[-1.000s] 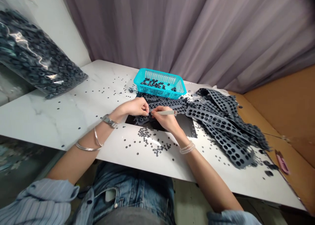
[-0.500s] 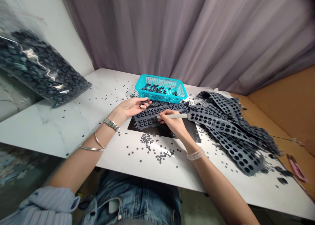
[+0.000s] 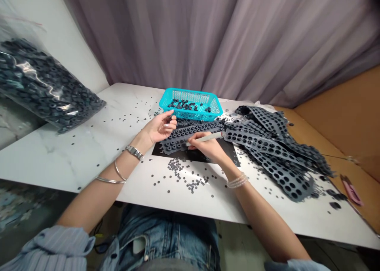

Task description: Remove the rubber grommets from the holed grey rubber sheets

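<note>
My left hand is raised just in front of the turquoise basket, fingers curled. A small dark rubber piece shows between its thumb and fingers. In my right hand is a white pen-like tool, gripped like a pen, its lower tip near the rubber sheet. That dark grey sheet of ring-shaped parts lies under both hands on a black mat. Loose black rings lie inside the basket.
Punched-out rubber strips are heaped on the right. Many small black discs are scattered over the white table. A clear bag of black parts stands at the left. Pink-handled snips lie at the right edge.
My left hand has lifted slightly and turned, its fingers now closer to the basket's front rim. My right hand still holds the pen-like tool over the sheet. The whole view has shifted slightly.
</note>
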Motion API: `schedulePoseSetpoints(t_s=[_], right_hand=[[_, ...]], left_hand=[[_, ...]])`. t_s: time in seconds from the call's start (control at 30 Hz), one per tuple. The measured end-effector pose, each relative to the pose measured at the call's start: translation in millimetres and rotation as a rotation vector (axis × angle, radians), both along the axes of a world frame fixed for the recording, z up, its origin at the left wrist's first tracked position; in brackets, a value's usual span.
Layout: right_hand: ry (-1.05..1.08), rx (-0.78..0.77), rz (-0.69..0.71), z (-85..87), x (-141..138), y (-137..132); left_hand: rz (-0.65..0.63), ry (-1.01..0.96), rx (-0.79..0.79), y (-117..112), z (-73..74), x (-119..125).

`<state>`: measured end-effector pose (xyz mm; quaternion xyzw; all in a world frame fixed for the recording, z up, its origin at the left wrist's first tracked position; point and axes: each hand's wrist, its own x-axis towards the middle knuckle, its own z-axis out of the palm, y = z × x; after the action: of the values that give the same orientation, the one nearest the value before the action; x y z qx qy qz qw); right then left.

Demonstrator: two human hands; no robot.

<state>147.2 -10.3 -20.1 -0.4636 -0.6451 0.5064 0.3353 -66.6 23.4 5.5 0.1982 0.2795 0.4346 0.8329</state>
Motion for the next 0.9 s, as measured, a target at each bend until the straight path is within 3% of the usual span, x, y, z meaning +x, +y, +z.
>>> schedulePoseSetpoints(t_s=[0.13, 0.23, 0.33, 0.43, 0.53, 0.73, 0.83, 0.9], right_hand=[[-0.080, 0.085, 0.044, -4.7, 0, 1], [-0.118, 0.140, 0.046, -8.0, -2, 2], [-0.156, 0.174, 0.070, -7.9, -3, 1], [-0.199, 0.211, 0.092, -6.0, -3, 1], [-0.248, 0.234, 0.082, -3.9, -3, 0], [-0.302, 0.260, 0.046, 1.1, -7, -5], [-0.344, 0.289, 0.036, 5.2, -10, -9], [-0.361, 0.298, 0.034, 8.0, -12, -10]], left_hand=[[0.066, 0.229, -0.001, -2, -4.5, 7], [0.029, 0.432, 0.113, -4, -4.5, 10], [-0.057, 0.794, 0.335, -11, 1.8, 11], [-0.191, 1.225, 0.655, -22, 11.5, 12], [-0.307, 1.520, 0.871, -29, 16.0, 12], [-0.297, 1.699, 1.027, -28, -2.9, 18], [-0.298, 1.726, 1.024, -27, -10.9, 22], [-0.315, 1.702, 1.005, -27, -8.8, 22]])
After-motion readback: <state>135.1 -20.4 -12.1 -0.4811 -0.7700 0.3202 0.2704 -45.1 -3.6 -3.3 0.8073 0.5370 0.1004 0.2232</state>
